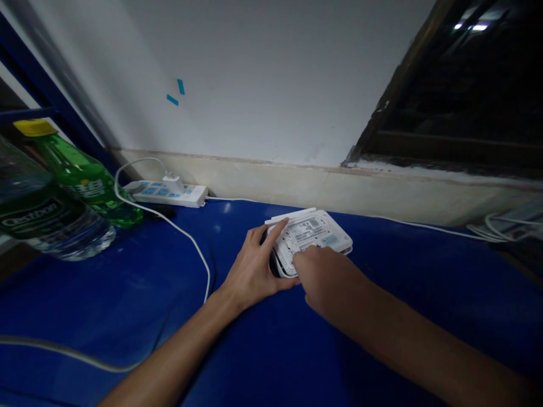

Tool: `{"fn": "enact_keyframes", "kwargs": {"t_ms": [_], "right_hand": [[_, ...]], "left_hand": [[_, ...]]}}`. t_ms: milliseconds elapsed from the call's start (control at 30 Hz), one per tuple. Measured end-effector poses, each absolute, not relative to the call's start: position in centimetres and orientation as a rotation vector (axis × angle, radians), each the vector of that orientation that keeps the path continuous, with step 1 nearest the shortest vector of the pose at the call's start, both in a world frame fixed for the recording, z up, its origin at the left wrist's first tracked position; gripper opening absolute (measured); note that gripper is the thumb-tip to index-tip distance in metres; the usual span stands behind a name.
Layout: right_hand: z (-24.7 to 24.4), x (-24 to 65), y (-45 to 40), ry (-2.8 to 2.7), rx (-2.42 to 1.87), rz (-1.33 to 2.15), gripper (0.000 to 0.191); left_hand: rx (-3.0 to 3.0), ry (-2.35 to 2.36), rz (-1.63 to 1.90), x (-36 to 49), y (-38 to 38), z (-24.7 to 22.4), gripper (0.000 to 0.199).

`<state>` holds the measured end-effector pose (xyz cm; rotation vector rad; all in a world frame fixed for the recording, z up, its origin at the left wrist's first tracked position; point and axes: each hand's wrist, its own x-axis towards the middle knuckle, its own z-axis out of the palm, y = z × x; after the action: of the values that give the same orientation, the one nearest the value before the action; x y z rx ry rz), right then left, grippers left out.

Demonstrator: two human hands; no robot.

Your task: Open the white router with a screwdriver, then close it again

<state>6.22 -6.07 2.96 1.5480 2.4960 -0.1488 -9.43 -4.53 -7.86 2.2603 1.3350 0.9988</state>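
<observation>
A white router (pixel 311 229) lies with its labelled, vented underside up on the blue table, and a white antenna (pixel 292 215) runs along its far edge. My left hand (pixel 258 260) grips the router's left end, fingers over the far side and thumb at the near edge. A dark gap shows between the casing halves at that end. My right hand (pixel 324 277) is closed over the near part of the underside, its knuckles up. Whatever its fingers hold, if anything, is hidden beneath the hand.
To the left stand a green bottle (pixel 80 169) with a yellow cap and a large clear water bottle (pixel 46 209). A white power strip (pixel 169 194) with a plugged-in charger sits by the wall. A white cable (pixel 186 234) crosses the table; more cable (pixel 492 229) is coiled at right.
</observation>
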Motion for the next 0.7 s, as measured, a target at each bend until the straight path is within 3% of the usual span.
{"fn": "enact_keyframes", "kwargs": {"t_ms": [267,533,700], "right_hand": [[-0.1,11.1,-6.3,2.599,1.703,-0.361,0.02],[0.6,17.3,-6.0,2.557,1.684,-1.123,0.015],[0.4,20.9,-4.0,2.501,2.069,-1.479,0.044]], "left_hand": [[2.261,1.336,0.986,-9.5,-4.3,-8.0,0.115],[2.209,1.208,0.94,-10.7,-3.6,-8.0,0.115],[2.16,0.972,0.83,-12.6,-2.7,-7.2,0.111]]}}
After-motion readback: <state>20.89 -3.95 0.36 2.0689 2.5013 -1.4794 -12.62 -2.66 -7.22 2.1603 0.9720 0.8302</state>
